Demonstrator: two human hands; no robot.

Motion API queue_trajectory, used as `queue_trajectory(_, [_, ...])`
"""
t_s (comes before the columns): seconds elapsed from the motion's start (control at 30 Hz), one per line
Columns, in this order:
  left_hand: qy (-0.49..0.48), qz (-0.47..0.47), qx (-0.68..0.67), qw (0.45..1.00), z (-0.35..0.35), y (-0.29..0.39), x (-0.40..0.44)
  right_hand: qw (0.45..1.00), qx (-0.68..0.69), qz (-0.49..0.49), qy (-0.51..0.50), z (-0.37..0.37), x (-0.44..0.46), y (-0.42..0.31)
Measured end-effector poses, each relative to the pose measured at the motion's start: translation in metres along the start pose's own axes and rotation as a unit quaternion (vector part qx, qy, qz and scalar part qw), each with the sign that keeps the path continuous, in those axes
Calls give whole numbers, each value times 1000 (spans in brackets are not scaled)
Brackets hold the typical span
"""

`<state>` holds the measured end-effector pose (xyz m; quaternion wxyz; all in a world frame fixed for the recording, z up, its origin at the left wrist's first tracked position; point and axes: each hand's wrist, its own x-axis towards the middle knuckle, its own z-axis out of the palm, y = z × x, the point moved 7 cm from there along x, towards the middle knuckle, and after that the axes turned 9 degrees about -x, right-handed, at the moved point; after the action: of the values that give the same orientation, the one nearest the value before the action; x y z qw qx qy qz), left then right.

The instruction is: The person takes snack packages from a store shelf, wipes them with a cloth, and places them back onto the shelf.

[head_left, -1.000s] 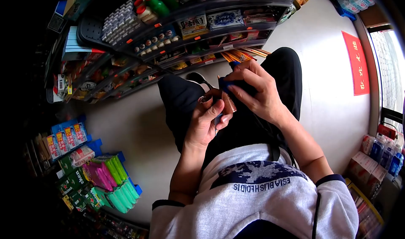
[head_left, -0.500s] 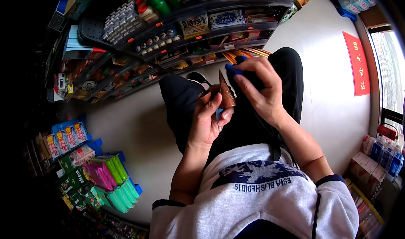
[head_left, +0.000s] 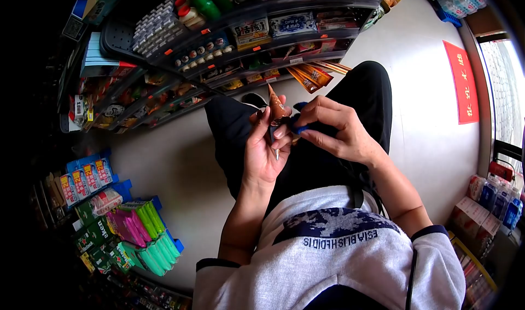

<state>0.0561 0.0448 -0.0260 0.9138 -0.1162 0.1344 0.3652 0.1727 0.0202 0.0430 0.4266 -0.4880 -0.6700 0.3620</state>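
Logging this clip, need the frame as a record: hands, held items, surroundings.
left hand: holds brown cone point-up in view, plus silver-tipped item
right hand: pinches blue item, type unclear
hand spacing: close; contact unclear
ahead: stocked shelves
far right: red sign
lower left: green packs

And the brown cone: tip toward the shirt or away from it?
Away: the brown cone has its wide end nearer the shirt.

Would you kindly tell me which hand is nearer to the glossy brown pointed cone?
Left: the left hand holds the cone; the right hand sits just to the cone's right, pinching a small blue object.
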Motion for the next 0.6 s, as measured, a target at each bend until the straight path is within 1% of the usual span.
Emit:
queue_trajectory(0.07, [-10,-6,11,1000,1,0,0,1000,-11,7,-1,0,-3,0])
queue_trajectory(0.17, [1,8,47,999,-1,-1,0,983,-128,-62,117,-12,-3,-24])
queue_trajectory(0.2, [25,1,24,999,-2,-5,-1,983,-129,-61,118,-11,-1,-24])
queue_trajectory(0.23, [50,-5,1,999,-5,-8,-3,972,-179,-90,120,-8,1,-29])
queue_trajectory(0.3, [29,-24,8,999,-7,-12,-2,948,-260,-136,122,-1,3,-30])
queue_trajectory(0.37, [21,-26,1,999,-6,-9,-2,946,-271,-133,114,2,2,-27])
queue_trajectory(0.43, [69,15,24,997,-13,0,-3,947,-281,-119,99,5,-1,-22])
queue_trajectory(0.47, [71,15,23,997,-13,0,-3,947,-281,-117,98,5,-2,-20])
queue_trajectory(0.53, [6,8,48,999,-2,-1,1,956,-263,-101,80,5,-3,-16])
queue_trajectory(0.57, [-3,15,20,1000,1,-2,0,956,-262,-101,80,5,-4,-16])
queue_trajectory(0.6, [-3,15,20,1000,1,-2,0,970,-216,-76,81,2,-5,-12])
